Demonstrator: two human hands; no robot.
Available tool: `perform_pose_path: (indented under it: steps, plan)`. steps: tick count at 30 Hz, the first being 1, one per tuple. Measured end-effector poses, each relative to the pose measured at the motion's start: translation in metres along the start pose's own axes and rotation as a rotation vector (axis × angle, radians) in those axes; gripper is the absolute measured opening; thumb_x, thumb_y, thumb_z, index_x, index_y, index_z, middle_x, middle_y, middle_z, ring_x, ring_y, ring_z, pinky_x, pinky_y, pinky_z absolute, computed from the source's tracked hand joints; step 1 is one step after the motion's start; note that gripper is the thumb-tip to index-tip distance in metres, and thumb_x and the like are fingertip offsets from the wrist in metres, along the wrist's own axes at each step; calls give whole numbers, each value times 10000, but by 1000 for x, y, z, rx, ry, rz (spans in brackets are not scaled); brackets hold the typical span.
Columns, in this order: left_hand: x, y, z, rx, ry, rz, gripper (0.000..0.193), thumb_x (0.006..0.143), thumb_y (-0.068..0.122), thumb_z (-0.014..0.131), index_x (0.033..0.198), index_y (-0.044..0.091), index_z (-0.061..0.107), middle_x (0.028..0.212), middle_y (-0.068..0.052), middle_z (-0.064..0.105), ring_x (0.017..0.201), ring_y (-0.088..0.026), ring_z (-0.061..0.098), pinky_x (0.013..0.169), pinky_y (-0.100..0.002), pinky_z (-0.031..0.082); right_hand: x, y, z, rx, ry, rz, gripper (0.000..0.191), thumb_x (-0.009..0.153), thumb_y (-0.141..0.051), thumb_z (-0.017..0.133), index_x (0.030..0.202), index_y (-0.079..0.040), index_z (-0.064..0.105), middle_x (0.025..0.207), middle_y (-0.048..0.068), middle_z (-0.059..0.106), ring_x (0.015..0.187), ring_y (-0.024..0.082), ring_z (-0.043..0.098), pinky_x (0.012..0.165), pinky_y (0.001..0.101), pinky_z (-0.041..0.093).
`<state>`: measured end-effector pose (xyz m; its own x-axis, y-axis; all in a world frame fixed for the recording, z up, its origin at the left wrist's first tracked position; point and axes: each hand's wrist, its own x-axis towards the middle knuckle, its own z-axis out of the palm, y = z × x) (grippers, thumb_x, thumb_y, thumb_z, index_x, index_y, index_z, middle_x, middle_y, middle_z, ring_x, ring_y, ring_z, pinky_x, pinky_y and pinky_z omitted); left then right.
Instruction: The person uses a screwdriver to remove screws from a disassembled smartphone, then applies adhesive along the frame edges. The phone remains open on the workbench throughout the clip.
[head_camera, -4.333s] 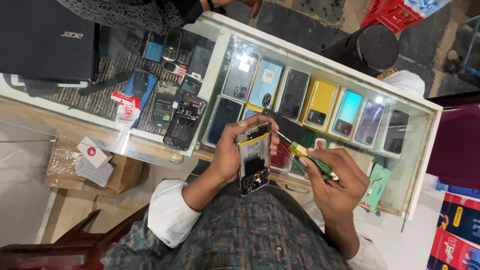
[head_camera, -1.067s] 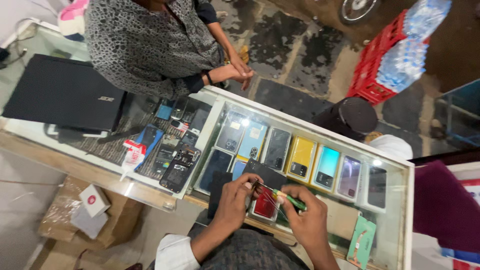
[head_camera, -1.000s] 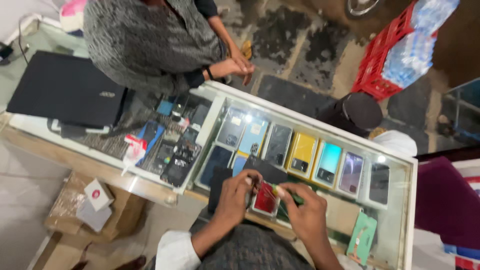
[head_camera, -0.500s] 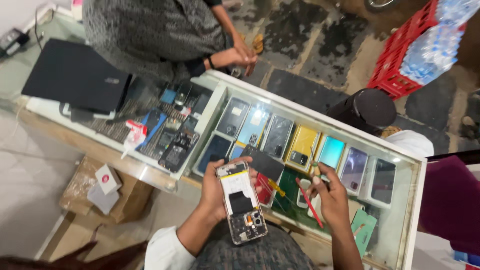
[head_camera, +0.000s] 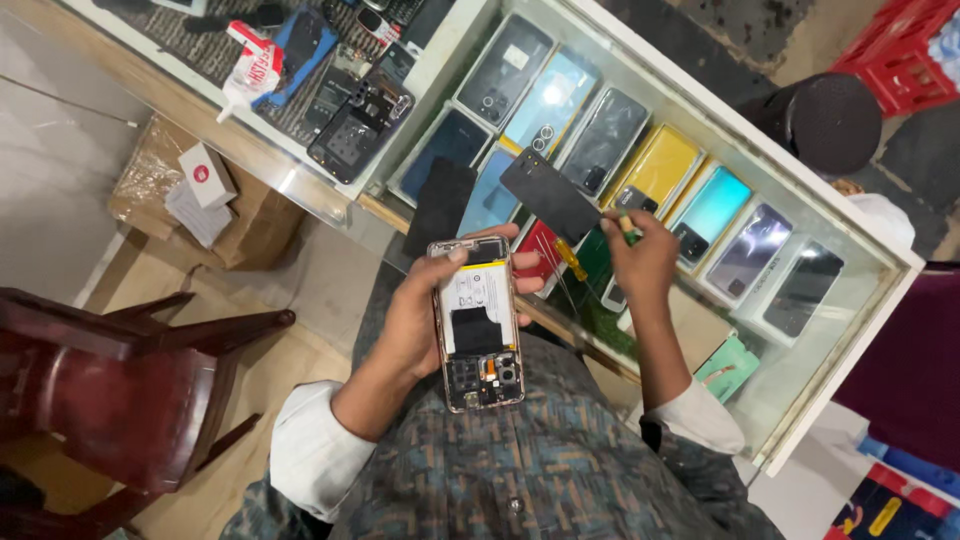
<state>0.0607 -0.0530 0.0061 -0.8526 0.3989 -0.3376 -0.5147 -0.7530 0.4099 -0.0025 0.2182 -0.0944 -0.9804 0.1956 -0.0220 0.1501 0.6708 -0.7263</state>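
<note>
At the far left stands a dark red wooden chair (head_camera: 120, 390), and beyond it a cardboard box (head_camera: 200, 200) sits on the floor under the near edge of the glass display counter (head_camera: 850, 330). On the counter's left part lie a white glue tube (head_camera: 250, 75) and a cluster of opened phone bodies (head_camera: 350, 115).

The left hand (head_camera: 420, 320) holds an opened smartphone (head_camera: 478, 322) up in front of the person's chest, clear of the counter, back cover off, battery and circuit board facing up. The palm is behind it, the thumb lies on its left edge and the fingertips curl over its top and right edges, so the grip is closed around the frame. Judged from this, the phone is light and stiff but delicate: the bare board, thin ribbon cables and camera modules at the lower end would not take pressure, and the metal frame edges are the safe place to hold, as the hand does now.

A black back cover (head_camera: 550, 195) lies on the glass just beyond the phone. The right hand (head_camera: 645, 260) reaches over the counter's near edge, its fingers pinched shut on a small green-tipped tool (head_camera: 628, 228). Under the glass, rows of displayed phones (head_camera: 660, 165) run toward the right corner, near a green phone cover (head_camera: 730, 365).
</note>
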Motion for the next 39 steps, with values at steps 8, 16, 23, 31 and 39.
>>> perform_pose_path:
  steps: [8,16,23,31,39]
  plan:
    - [-5,2,1,105,124,127,599,1023,318,481,1421,-129,505,1131,-301,706,931,-346,745,783,-486,642,39,-41,40,-103,-44,-377,178,888,-148,809,1020,-38,762,933,157,700,850,374,672,753,427,524]
    - [-9,-2,-2,33,140,172,585,1036,303,483,1420,-138,505,1100,-305,700,921,-338,740,787,-497,639,44,-65,61,-150,-40,-416,143,880,-150,811,1001,-86,773,934,125,681,858,359,668,728,435,509]
    - [-12,-5,-3,41,124,142,561,1036,299,484,1403,-123,524,1107,-306,704,922,-331,740,792,-493,642,44,-72,68,-89,66,-390,162,891,-153,798,973,-30,731,952,131,672,854,371,668,751,440,521]
    - [-12,-5,3,67,84,130,549,1042,291,457,1399,-119,537,1109,-301,709,896,-321,746,774,-463,643,43,-86,67,-319,-44,-409,200,927,-165,695,1074,-62,607,1071,146,597,833,400,667,708,510,523]
    - [-9,-7,2,59,54,127,536,1048,281,453,1393,-121,539,1098,-307,707,862,-329,750,742,-464,644,47,-82,59,-188,-9,-490,172,971,-120,698,1098,-37,619,1062,171,649,861,411,672,729,485,520]
